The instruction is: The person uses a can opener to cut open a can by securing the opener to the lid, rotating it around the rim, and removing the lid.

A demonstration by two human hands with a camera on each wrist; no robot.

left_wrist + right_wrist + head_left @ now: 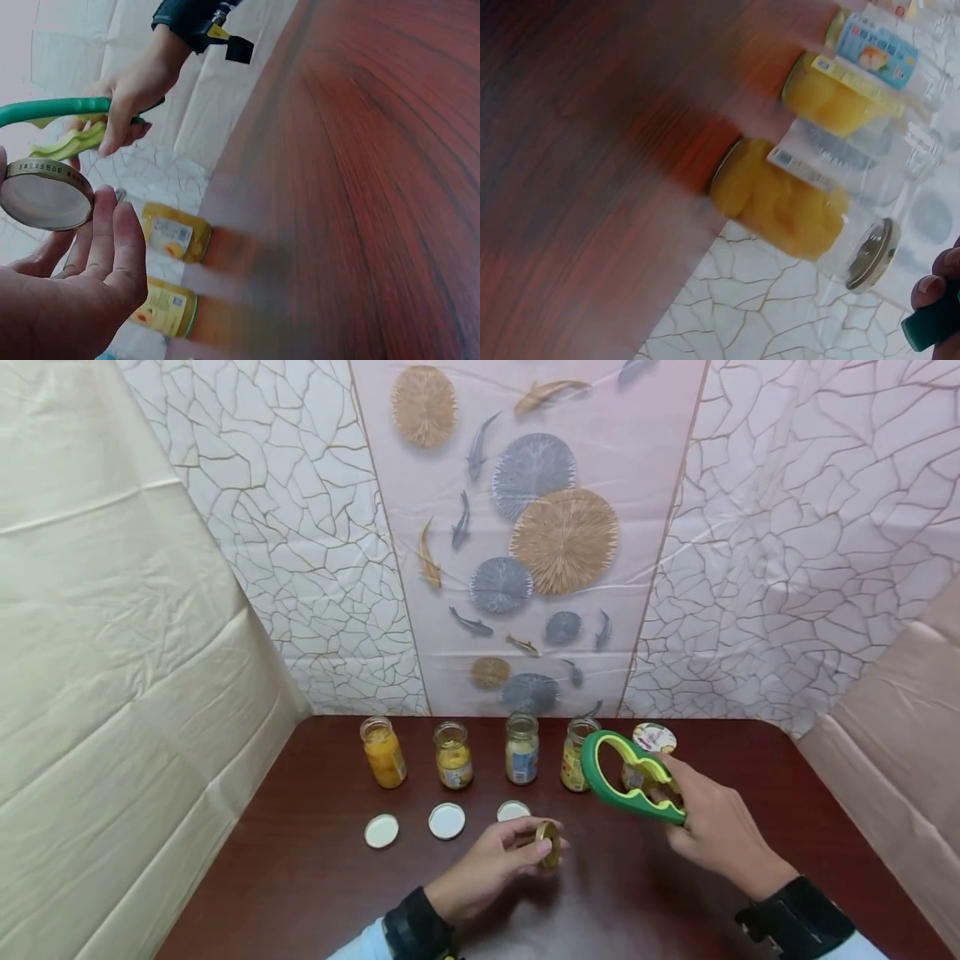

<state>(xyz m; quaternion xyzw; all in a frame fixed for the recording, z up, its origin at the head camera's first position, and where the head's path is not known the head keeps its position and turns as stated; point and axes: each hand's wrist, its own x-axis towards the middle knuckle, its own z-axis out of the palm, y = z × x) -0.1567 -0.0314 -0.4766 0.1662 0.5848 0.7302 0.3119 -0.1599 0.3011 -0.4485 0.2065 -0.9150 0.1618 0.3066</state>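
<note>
My left hand (495, 864) pinches a gold-rimmed jar lid (550, 845) between thumb and fingers, held on edge above the table; its pale inner side (49, 199) faces the left wrist camera. My right hand (726, 827) grips a green jar opener (647, 808) with a wavy yellow-green inner edge, raised over the table's right part. Behind the opener stands a jar with its lid on (654, 737), partly hidden; the right wrist view shows this lidded jar (772, 199) holding yellow fruit. Left of it is an uncovered jar (573, 760), partly behind the opener.
Three more uncovered jars stand along the table's back: one with orange fruit (385, 756), one with yellow fruit (453, 758) and one with a blue label (522, 752). Before them lie three lids (382, 832), (447, 821), (513, 811), pale side up. A patterned cloth (525, 635) hangs behind.
</note>
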